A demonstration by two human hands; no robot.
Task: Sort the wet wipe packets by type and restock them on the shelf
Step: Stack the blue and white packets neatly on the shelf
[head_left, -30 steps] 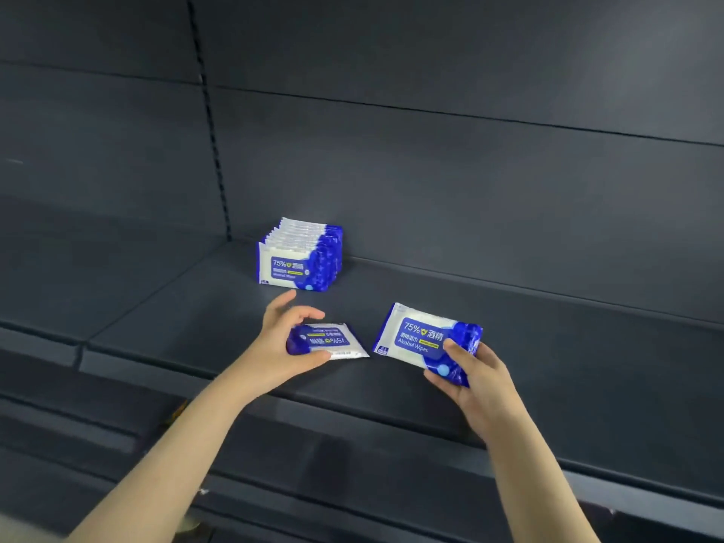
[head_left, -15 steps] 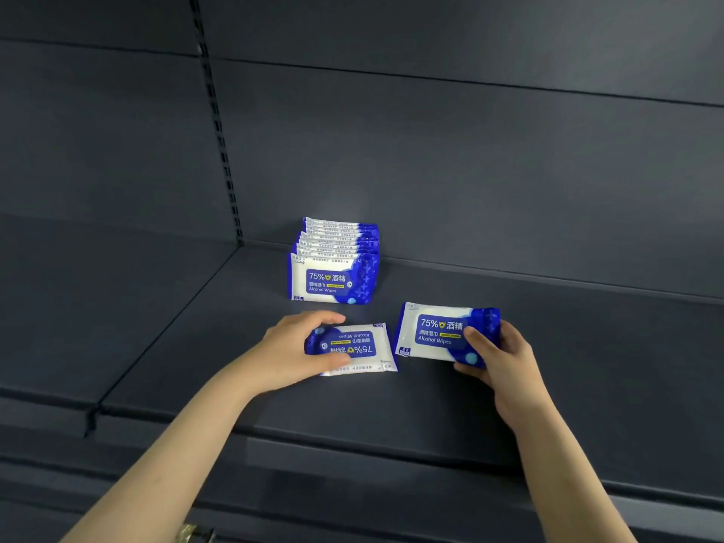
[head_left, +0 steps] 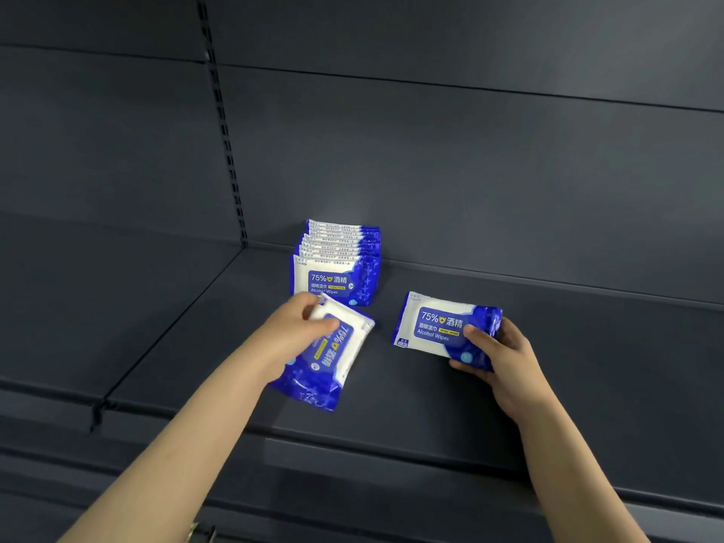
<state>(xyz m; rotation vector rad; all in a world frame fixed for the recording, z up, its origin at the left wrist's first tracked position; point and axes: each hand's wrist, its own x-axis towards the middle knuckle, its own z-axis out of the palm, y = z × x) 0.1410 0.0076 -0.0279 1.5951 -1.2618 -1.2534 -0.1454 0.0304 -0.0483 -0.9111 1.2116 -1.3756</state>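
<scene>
A row of several blue-and-white alcohol wipe packets point(head_left: 337, 264) stands upright on the dark shelf point(head_left: 391, 405), near its back wall. My left hand point(head_left: 294, 331) grips another such packet point(head_left: 333, 362) just in front of that row, turned so its blue end points toward me. My right hand point(head_left: 497, 350) holds a third packet point(head_left: 435, 327) by its blue right end, label facing me, to the right of the row and low over the shelf.
A slotted upright rail point(head_left: 223, 123) runs down the back wall left of the row. A neighbouring shelf board point(head_left: 78, 307) lies to the left, past a seam. The shelf's front lip point(head_left: 391, 456) crosses below my forearms.
My left hand has turned its packet from lying sideways to lengthwise and moved it up toward the standing row. The packet in my right hand has shifted only slightly.
</scene>
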